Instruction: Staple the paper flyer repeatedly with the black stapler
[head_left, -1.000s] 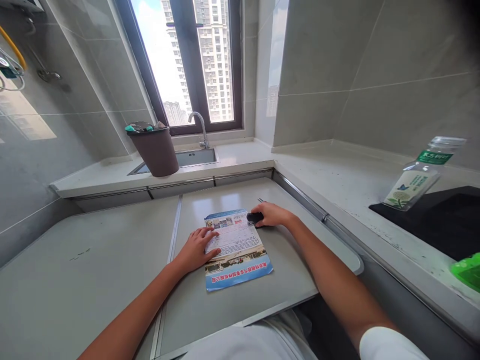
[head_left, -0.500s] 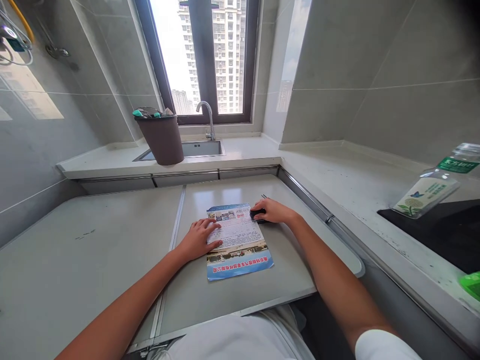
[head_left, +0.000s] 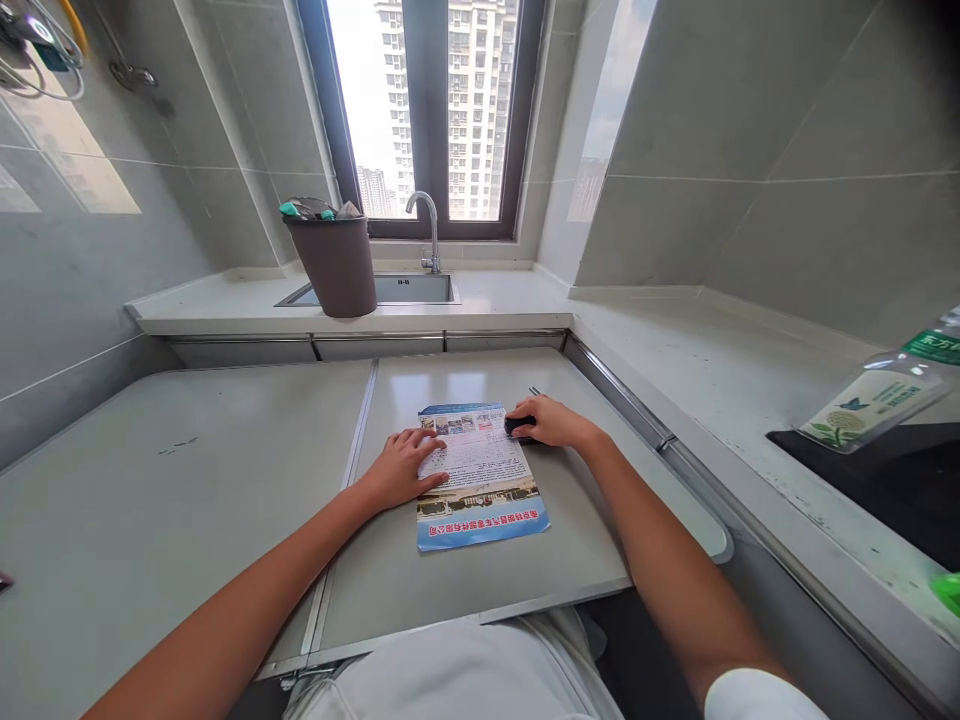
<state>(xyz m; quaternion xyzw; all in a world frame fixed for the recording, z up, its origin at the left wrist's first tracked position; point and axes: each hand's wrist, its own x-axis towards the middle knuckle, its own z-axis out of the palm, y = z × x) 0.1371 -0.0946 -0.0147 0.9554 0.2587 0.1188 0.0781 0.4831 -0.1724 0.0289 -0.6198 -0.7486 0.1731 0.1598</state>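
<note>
A printed flyer (head_left: 484,500) with a blue border, small photos and red lettering lies flat on the folding table, upside down to me. My left hand (head_left: 409,467) rests on its left edge, fingers spread and palm down. At the upper right edge of the sheet, my right hand (head_left: 551,422) is closed around a small black tool that looks like a stapler (head_left: 519,427). Most of that tool is hidden under my fingers, and its front end meets the paper's edge. Two thin dark lines show just beyond my right knuckles; I cannot tell what they are.
A brown bin (head_left: 336,265) with items in it stands by the sink (head_left: 416,290) and faucet (head_left: 431,235). On the right-hand counter (head_left: 675,340), a clear plastic bottle (head_left: 870,400) lies on black material (head_left: 900,480). A green object (head_left: 946,592) is at the right edge.
The camera view has shifted slightly, so the whole scene sits a little differently. Both hands stay in about the same places on the flyer and the black tool.
</note>
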